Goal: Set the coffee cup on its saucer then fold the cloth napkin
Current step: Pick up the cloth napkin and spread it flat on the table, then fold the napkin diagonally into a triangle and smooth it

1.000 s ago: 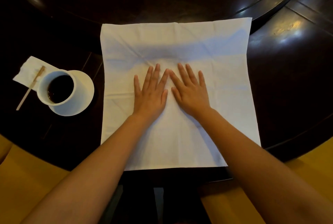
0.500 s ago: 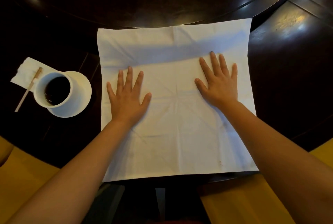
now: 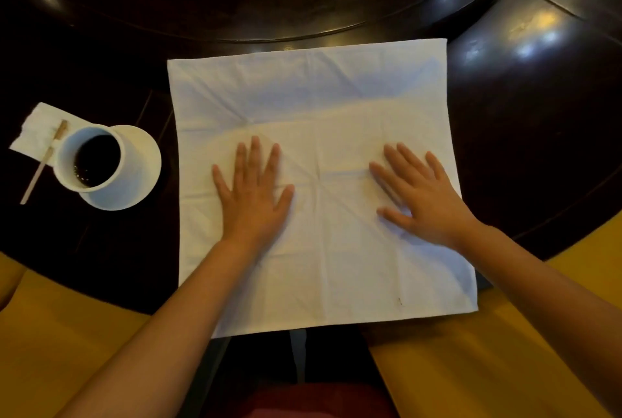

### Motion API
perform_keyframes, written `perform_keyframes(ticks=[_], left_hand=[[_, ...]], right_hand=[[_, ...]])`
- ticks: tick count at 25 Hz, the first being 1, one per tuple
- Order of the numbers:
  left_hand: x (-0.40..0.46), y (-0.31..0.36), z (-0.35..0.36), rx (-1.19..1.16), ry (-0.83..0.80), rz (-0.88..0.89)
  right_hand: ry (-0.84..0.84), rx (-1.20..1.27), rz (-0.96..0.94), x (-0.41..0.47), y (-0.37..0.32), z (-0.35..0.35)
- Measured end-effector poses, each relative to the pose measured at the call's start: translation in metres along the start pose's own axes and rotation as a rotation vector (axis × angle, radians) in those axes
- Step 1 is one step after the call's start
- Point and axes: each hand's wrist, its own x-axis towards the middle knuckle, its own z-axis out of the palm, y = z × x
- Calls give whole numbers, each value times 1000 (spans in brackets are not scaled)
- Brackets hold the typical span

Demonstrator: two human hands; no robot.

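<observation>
No legible text, labels or signs anywhere.

The cloth napkin (image 3: 316, 135) is plain white, crossed by faint crease lines that fan out from its middle, with one tiny dark speck near its lower right corner. The desk (image 3: 538, 135) is a glossy near-black brown (pale glints of light sit on it). The coffee cup (image 3: 101, 178) and saucer (image 3: 148, 155) are white, the coffee black. Beside them, a white paper napkin (image 3: 37, 131) carries a light tan wooden stirrer (image 3: 40, 168). Mustard-yellow seats (image 3: 47, 343) show below.
</observation>
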Motion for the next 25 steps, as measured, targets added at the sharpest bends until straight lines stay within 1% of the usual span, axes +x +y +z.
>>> perform_keyframes(ticks=[2,4,6,8,11,14,16,18,19,21,23,25], left_hand=[[-16,34,5,-30,-25,153],[-34,67,13,-32,-85,293],[-48,91,21,10,-126,376],[-60,109,27,58,-162,427],[-73,121,29,108,-224,518],[-84,122,25,123,-308,632],[-91,119,22,82,-337,696],[-98,116,20,-61,-359,736],[-100,115,17,-173,-391,723],[-102,115,7,-477,-435,597],[-98,115,-7,-785,-390,369],[-88,113,-19,-937,-297,136]], right_hand=[[-88,-85,-138,-43,4,2],[-166,-159,-209,-80,7,5],[-241,-220,-253,-107,6,9],[-277,-237,-273,-121,7,14],[-261,-240,-248,-128,5,13],[-226,-154,-257,-130,5,2],[-137,-55,-248,-128,5,-11],[-51,34,-187,-118,3,-24],[-31,79,-134,-111,1,-31],[-12,178,-19,-94,-5,-41],[26,277,38,-72,-13,-51],[74,383,53,-49,-23,-59]])
